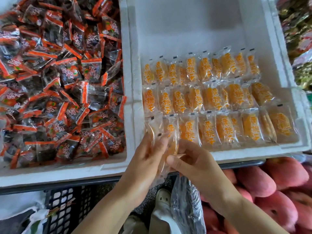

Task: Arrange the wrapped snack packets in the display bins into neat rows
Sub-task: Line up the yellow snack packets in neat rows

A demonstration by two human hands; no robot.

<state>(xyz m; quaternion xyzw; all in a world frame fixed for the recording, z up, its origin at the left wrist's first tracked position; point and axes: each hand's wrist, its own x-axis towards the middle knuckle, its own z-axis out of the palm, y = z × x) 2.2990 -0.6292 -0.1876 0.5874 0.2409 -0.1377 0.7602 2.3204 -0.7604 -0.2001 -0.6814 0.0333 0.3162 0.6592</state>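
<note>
White foam bin (185,31) before me holds three rows of orange packets (209,97); at its near corner my left hand (148,159) curls round a few, and my right hand (190,164) pinches one.

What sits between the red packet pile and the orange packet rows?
The two bins' white foam walls, standing side by side, as the head view shows.

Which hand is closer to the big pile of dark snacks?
Left. The left hand holds orange packets just right of the dark snack pile, beside the foam wall between the bins. The right hand pinches the same packets, farther right.
</note>
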